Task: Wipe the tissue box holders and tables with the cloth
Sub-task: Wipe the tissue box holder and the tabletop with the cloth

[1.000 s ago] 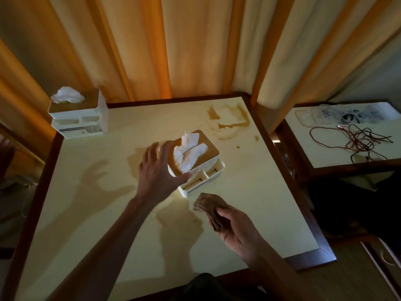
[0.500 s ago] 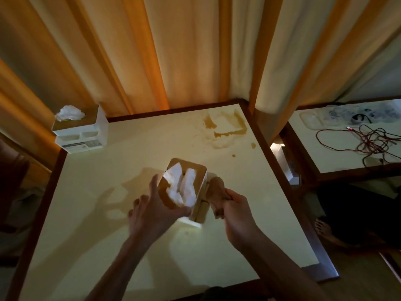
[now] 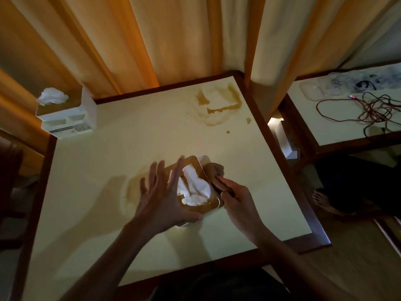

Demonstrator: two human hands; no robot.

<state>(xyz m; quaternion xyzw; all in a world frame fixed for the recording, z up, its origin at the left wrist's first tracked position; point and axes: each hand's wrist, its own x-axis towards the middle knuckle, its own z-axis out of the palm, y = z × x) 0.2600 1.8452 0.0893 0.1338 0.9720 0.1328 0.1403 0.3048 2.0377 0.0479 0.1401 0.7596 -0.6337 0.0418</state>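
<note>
While the left hand (image 3: 161,198) steadies the near tissue box holder (image 3: 196,208) in the middle of the desk (image 3: 121,148), fingers (image 3: 155,173) spread wide along its left side and thumb braced at the front corner, the right hand (image 3: 235,199) pinches a brown cloth (image 3: 213,172) against the holder's right edge. White tissue (image 3: 194,189) billows from its wooden top. A second tissue box holder (image 3: 67,118) sits at the desk's far left corner. Brown spill stains (image 3: 219,105) mark the far right area. Beyond, another desk (image 3: 338,131) carries a tangle of red cable (image 3: 366,109).
</note>
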